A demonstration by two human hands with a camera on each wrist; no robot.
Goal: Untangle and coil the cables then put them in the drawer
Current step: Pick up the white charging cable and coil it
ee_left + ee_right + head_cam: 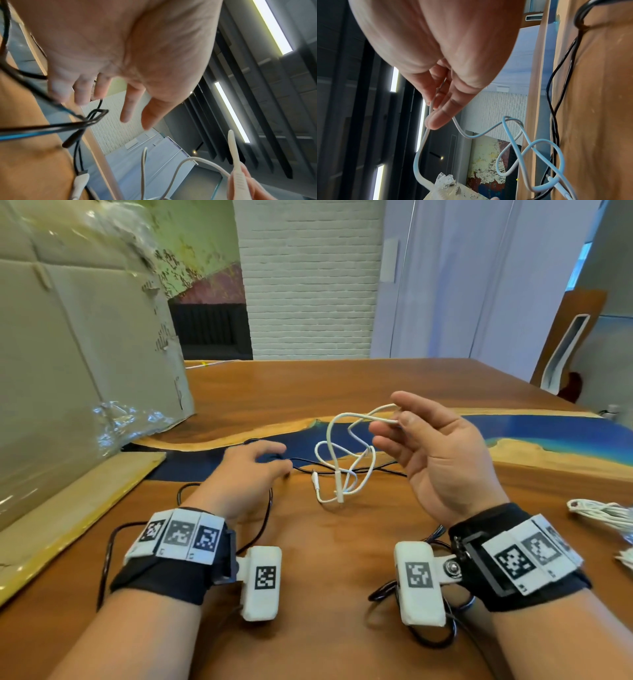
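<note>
Nearest, both wrists carry black fabric straps with white blocks printed in black-and-white square codes. They hover over the bench [329, 542], a glossy reddish-brown wood slab with a wavy river of blue resin edged in pale raw wood.

The left hand [246, 470] hangs palm down low over the bench, its fingers [126, 106] loosely spread and relaxed, closed on nothing; thin glossy loops of the black cable [342, 470] lie just under and beside it, one end tipped with a dark plug. That cable runs roughly left to right across the bench, from the left wrist past the resin edge.

The right hand [442, 453] is raised, palm turned toward the left, its thumb and forefinger pinching a fold of the white cable [346, 440]; the other fingers [436, 120] curl loosely. The white cable is smooth, round and matte. It droops from the pinch in soft tangled loops, down and to the left, and its slim ribbed white connector [339, 484] stands nearly upright, touching the bench where it crosses the black cable.

At the right edge lies a bundle of white cords [603, 513]. Farther left, a big cardboard box [85, 337] with crinkled clear plastic stands on the bench. Beyond rises a white brick wall [308, 285].
</note>
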